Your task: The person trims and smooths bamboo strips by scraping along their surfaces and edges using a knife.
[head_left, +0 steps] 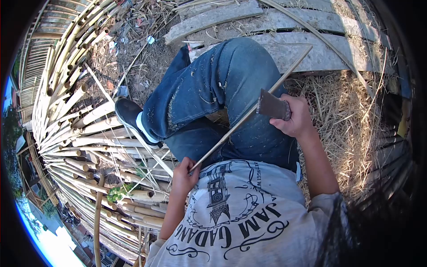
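Observation:
A thin bamboo strip point(242, 120) runs slantwise across my lap, over the blue jeans. Its lower end is pinched in my left hand point(183, 175), close to my waist. My right hand point(296, 115) is closed round the handle of a broad, dark-bladed cleaver point(272, 105). The blade's edge meets the strip, or lies just over it, above my thigh; I cannot tell whether they touch. Most of the cleaver's handle is hidden by my fingers. The strip's far end reaches up past my knee.
Many bamboo poles point(95, 144) lie stacked on the left. Worn planks point(311, 22) stand at the top, with a long loose strip point(324, 40) across them. Dry shavings point(351, 120) cover the ground on the right. A dark shoe point(128, 113) rests near the poles.

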`<act>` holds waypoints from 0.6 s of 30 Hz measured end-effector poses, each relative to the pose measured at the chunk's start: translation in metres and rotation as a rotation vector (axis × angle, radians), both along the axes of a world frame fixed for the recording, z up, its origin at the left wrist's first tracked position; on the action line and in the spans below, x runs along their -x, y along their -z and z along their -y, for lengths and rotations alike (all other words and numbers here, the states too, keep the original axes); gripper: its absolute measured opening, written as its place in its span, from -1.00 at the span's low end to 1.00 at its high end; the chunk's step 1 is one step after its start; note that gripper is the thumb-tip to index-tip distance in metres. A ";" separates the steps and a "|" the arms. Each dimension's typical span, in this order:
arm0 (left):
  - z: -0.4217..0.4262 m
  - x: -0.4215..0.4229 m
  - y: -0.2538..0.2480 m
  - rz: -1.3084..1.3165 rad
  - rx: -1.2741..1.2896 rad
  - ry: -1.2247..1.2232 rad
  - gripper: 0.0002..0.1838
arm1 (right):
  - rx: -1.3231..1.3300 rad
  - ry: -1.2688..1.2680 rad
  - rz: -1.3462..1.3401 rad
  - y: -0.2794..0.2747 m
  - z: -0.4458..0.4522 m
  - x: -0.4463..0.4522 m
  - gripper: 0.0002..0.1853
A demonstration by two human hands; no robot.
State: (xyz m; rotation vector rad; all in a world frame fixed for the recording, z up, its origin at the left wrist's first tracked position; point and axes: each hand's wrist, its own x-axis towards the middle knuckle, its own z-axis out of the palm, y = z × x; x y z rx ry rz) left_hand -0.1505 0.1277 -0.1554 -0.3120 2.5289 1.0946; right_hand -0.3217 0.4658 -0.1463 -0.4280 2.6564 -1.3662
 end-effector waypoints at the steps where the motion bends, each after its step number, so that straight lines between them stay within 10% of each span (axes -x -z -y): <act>1: -0.001 0.006 -0.004 0.098 0.023 0.005 -0.75 | 0.000 0.001 0.004 0.000 0.001 0.000 -0.37; 18: -0.039 0.037 0.013 -0.102 0.140 0.293 -0.79 | -0.383 -0.072 0.000 -0.026 0.014 0.004 -0.27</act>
